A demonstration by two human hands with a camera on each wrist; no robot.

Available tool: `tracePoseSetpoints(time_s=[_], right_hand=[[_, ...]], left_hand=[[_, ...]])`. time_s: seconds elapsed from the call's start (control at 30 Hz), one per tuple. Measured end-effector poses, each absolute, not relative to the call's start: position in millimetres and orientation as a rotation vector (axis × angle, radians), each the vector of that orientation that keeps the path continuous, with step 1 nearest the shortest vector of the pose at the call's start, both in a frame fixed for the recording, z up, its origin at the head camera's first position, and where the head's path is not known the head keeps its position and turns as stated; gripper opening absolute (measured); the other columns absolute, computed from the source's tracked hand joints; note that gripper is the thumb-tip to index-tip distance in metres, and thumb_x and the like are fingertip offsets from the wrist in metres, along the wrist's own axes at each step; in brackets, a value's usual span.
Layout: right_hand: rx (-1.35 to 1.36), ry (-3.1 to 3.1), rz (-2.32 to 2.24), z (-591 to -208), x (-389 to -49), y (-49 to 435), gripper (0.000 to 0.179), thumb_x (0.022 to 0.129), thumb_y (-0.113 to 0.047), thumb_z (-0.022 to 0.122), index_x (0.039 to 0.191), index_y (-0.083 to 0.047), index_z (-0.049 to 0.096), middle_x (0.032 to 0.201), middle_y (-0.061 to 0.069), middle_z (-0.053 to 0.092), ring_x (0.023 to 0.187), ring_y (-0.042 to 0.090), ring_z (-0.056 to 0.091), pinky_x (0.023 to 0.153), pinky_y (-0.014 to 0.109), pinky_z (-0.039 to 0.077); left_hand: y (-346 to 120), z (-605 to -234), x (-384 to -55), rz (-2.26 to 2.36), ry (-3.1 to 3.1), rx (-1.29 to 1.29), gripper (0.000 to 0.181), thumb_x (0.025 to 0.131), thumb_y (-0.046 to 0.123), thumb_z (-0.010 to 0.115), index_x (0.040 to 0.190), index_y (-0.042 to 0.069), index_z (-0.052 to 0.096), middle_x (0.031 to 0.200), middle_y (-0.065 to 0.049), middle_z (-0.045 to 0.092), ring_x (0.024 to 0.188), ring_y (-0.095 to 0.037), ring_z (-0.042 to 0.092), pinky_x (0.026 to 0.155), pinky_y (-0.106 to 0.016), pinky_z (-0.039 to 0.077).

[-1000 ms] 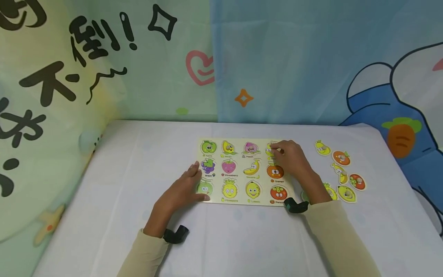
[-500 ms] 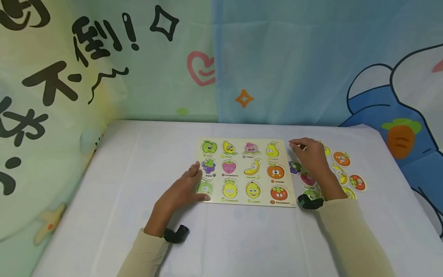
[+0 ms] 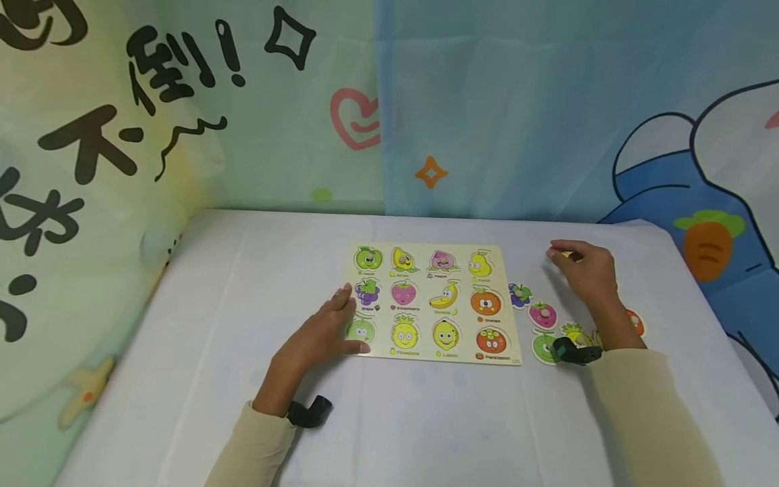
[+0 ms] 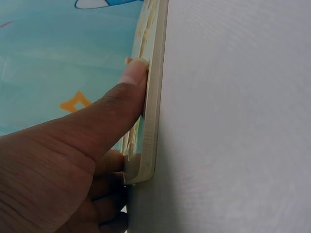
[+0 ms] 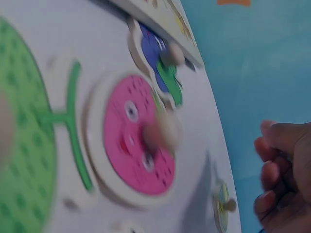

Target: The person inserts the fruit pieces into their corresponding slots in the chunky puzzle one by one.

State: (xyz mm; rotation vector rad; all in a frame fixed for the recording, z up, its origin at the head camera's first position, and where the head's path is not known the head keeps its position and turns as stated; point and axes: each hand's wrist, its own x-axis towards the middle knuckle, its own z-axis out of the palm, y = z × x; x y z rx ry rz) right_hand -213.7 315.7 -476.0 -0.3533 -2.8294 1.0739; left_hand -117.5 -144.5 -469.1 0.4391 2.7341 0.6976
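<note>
a pale board point(image 3: 425, 335) printed with three rows of four fruits lies flat on the white-covered bench point(image 3: 395, 419), in the middle. the left hand point(image 3: 322, 328) rests at its near left corner, thumb laid over the near edge and fingers along the short side, so it is fairly wide and touches the board, partly covering a round green fruit there.

the right hand point(image 3: 585, 270) is well to the right of the board, above the loose cut-out pieces. its fingers are bent, with thumb and forefinger tips close together, a narrow gap; nothing shows in its grasp (a bit of yellow peeks out by the fingers, too little to tell more).

just off the board's right edge lie a purple grape piece point(image 3: 520, 295), a pink strawberry piece point(image 3: 543, 315) and a round green piece point(image 3: 544, 348), with a pineapple piece point(image 3: 573, 333) beside the green one. a red piece point(image 3: 635, 322) is partly hidden by the right forearm. the right wrist view shows wooden knobs standing on the pieces. behind the bench hangs a printed backdrop point(image 3: 487, 101).
</note>
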Motion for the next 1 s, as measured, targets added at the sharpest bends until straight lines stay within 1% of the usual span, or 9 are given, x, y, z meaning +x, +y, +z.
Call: tracePoseSetpoints(time_s=[0.13,0.37,0.5,0.6,0.7,0.73,0.8,0.83,1.0], right_hand=[[-0.425,-2.876,1.111,-462,-205,320,0.049,0.098,-0.037,0.056,0.137,-0.006,0.056,0.129,0.017,0.056,0.095,0.026,0.048,0.06,0.022,0.046],[-0.542,-2.919,1.115,-467,-204,337,0.053,0.099,-0.034,0.055,0.143,-0.004,0.048,0.14,0.022,0.048,0.109,0.035,0.049,0.061,0.022,0.049],[-0.583,-2.941,1.123,-471,-205,342,0.054,0.099,-0.035,0.054,0.143,-0.004,0.048,0.14,0.025,0.046,0.11,0.037,0.048,0.063,0.024,0.048],[-0.582,-2.963,1.111,-473,-207,342,0.05,0.099,-0.03,0.055,0.14,-0.002,0.05,0.139,0.027,0.046,0.109,0.038,0.049,0.065,0.029,0.049],[-0.543,-2.983,1.091,-474,-208,341,0.045,0.099,-0.022,0.054,0.137,0.002,0.052,0.138,0.03,0.045,0.114,0.042,0.047,0.078,0.044,0.051],[-0.519,-2.991,1.078,-475,-209,341,0.044,0.099,-0.02,0.053,0.137,0.003,0.052,0.138,0.03,0.045,0.117,0.044,0.046,0.084,0.05,0.049],[-0.483,-2.994,1.059,-476,-209,339,0.041,0.099,-0.017,0.052,0.134,0.006,0.054,0.134,0.031,0.048,0.118,0.045,0.045,0.091,0.056,0.045],[-0.465,-2.995,1.041,-476,-210,338,0.04,0.1,-0.016,0.051,0.132,0.008,0.054,0.131,0.031,0.049,0.118,0.045,0.045,0.094,0.058,0.043],[-0.433,-2.977,0.978,-475,-212,335,0.036,0.1,-0.013,0.049,0.125,0.012,0.057,0.12,0.03,0.054,0.112,0.043,0.047,0.091,0.057,0.042]], left_hand=[[-144,-469,-118,0.706,2.735,0.439,0.098,0.073,0.037,0.085,0.15,0.004,0.034,0.161,-0.007,0.014,0.147,-0.024,0.012,0.114,-0.039,0.024],[-144,-469,-118,0.703,2.731,0.421,0.097,0.074,0.036,0.085,0.15,0.005,0.033,0.161,-0.005,0.013,0.147,-0.023,0.01,0.114,-0.039,0.023],[-144,-469,-118,0.712,2.73,0.419,0.097,0.075,0.036,0.085,0.15,0.005,0.033,0.161,-0.004,0.013,0.147,-0.023,0.01,0.114,-0.039,0.023],[-144,-469,-118,0.709,2.739,0.431,0.097,0.074,0.036,0.085,0.15,0.005,0.033,0.161,-0.005,0.014,0.147,-0.024,0.011,0.114,-0.04,0.024],[-145,-470,-119,0.706,2.744,0.437,0.098,0.074,0.037,0.085,0.15,0.004,0.034,0.161,-0.006,0.014,0.147,-0.025,0.012,0.114,-0.041,0.025],[-145,-470,-119,0.703,2.745,0.436,0.098,0.074,0.037,0.085,0.15,0.005,0.034,0.161,-0.006,0.015,0.147,-0.024,0.012,0.114,-0.04,0.024],[-145,-471,-119,0.702,2.746,0.436,0.098,0.073,0.037,0.085,0.15,0.005,0.034,0.161,-0.005,0.015,0.147,-0.024,0.013,0.114,-0.04,0.024],[-145,-471,-119,0.701,2.744,0.436,0.099,0.073,0.038,0.085,0.151,0.005,0.034,0.161,-0.005,0.015,0.147,-0.024,0.012,0.114,-0.04,0.024],[-146,-472,-119,0.685,2.748,0.446,0.099,0.074,0.04,0.084,0.15,0.004,0.034,0.161,-0.006,0.014,0.147,-0.023,0.013,0.114,-0.039,0.024]])
